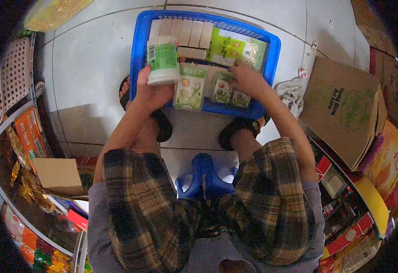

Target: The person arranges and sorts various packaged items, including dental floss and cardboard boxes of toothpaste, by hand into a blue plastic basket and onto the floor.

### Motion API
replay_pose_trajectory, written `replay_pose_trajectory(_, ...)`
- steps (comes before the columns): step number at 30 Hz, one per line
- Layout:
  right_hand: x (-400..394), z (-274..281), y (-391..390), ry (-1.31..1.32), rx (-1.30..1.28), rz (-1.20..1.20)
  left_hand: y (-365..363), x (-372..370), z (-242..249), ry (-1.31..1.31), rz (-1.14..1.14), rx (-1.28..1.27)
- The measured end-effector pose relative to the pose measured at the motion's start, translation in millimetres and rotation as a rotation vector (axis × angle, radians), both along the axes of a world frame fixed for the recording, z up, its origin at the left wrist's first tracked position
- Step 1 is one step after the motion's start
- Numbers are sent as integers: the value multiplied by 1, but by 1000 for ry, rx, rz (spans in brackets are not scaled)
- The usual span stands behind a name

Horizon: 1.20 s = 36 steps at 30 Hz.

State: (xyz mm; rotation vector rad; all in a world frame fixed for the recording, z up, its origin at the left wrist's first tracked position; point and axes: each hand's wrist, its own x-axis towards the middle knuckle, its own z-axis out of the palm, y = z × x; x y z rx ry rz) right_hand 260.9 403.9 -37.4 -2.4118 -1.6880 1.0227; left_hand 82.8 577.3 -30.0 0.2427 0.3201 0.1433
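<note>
My left hand (155, 93) is closed around a white plastic tub (164, 76) with a green label, tilted over the left side of a blue plastic basket (275, 52). Right beside that hand stands a clear pack marked "BIS UP" (190, 86), pale green with pictures on it. My right hand (250, 82) reaches into the basket from the right, its fingers curled and bunched together. What they pinch, if anything, is hidden. Just left of and below it are small green packs (221, 87). Beyond both hands lie a row of white boxes (194, 32) and a green-and-white packet (235, 47).
The basket rests on a tiled floor (90, 59) between my feet, before a blue stool (203, 177). Cardboard boxes (340, 104) and a crumpled bag (291, 95) are on the right. Shelves with goods flank both sides; a pink basket (10, 79) stands left.
</note>
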Motion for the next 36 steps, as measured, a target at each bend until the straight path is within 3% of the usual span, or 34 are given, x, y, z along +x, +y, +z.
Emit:
replay_pose_trajectory(1,0,15,11,2,-3,-1,-1,2,1,2,-1,-3)
replay_pose_trajectory(3,-3,41,36,437,-8,-266,-1,8,6,34,-59,-13)
replay_pose_trajectory(4,-7,41,41,438,-9,-266,-1,10,4,35,-58,-14)
replay_pose_trajectory(6,-11,39,50,823,338,-249,-1,12,1,11,-166,24)
replay_pose_trajectory(9,-13,20,52,672,312,-102,-2,11,0,192,-141,141)
replay_pose_trajectory(13,-12,4,50,594,199,-213,7,10,-7,179,-91,196)
replay_pose_trajectory(15,-9,8,51,574,86,-156,10,7,6,356,4,270)
replay_pose_trajectory(16,-8,1,50,575,86,-157,6,3,12,304,26,560)
replay_pose_trajectory(19,-5,-6,54,547,87,-149,11,0,-4,458,14,350)
replay_pose_trajectory(23,6,-10,48,521,69,-59,12,-8,-13,442,45,322)
replay_pose_trajectory(25,3,-21,43,444,87,-14,16,-10,-15,279,11,589)
replay_pose_trajectory(28,-4,-25,43,464,109,-124,15,-11,-13,435,1,656)
replay_pose_trajectory(31,-13,-28,48,325,44,-8,15,-7,-14,463,8,591)
replay_pose_trajectory(34,-20,-33,46,308,174,1,15,-2,-15,501,16,496)
replay_pose_trajectory(36,-19,-33,43,157,122,41,12,1,-13,529,-8,605)
